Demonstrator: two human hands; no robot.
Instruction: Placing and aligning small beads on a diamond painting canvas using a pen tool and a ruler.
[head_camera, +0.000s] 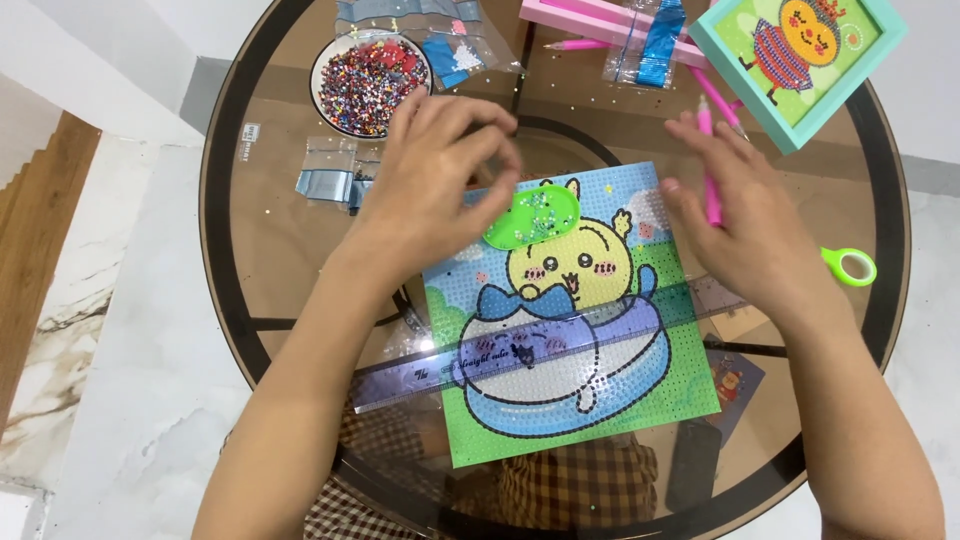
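A diamond-painting canvas (575, 340) with a yellow cartoon creature in a blue ring lies on the round glass table (260, 250). A clear ruler (420, 370) lies across it. My left hand (435, 185) hovers at the canvas's upper left, fingers curled, touching or just above a green oval bead tray (530, 215) that rests on the canvas. My right hand (745, 225) is at the upper right edge of the canvas and holds a pink applicator pen (708, 160) upright between its fingers.
A white bowl of mixed beads (368, 85) stands at the back left, with small plastic bead bags (330, 175) nearby. A teal-framed finished picture (800, 50), pink pens and a pink tray lie at the back right. A green tape roll (852, 266) sits right.
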